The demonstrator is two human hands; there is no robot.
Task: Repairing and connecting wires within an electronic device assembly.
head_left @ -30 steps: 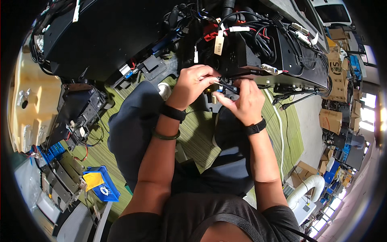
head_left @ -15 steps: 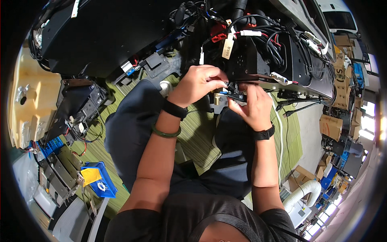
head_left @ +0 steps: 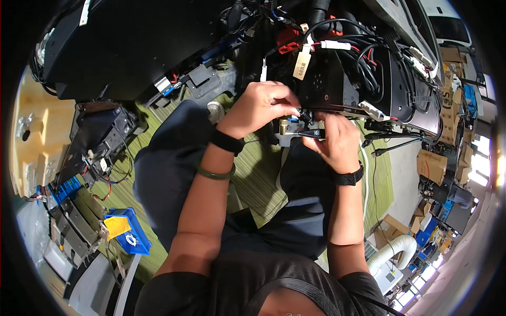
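My left hand (head_left: 262, 109) is closed in a pinch at the near edge of a black metal housing (head_left: 329, 84). Between its fingertips is the end of a small dark bundle (head_left: 305, 117), perhaps cable, too small to make out. Beside it my right hand (head_left: 340, 141) is closed, thumb against a short black piece (head_left: 312, 134) with a round mark; its kind cannot be told. The other fingers of that hand reach under the housing's edge and are partly hidden. A brass-coloured cylindrical fitting (head_left: 283, 128) on a grey metal part sits just below my left fingertips.
Black cables (head_left: 363, 58) with white tags loop over the housing. A large black panel (head_left: 137, 47) fills the upper left. On the green striped mat (head_left: 253, 179) stands a blue bin (head_left: 138, 239) at the lower left. A white hose (head_left: 392, 253) and cardboard boxes (head_left: 431, 166) are at the right.
My right hand has shifted slightly down and right, with the black piece lower. The left hand keeps its pinch at nearly the same place. The view has moved a little.
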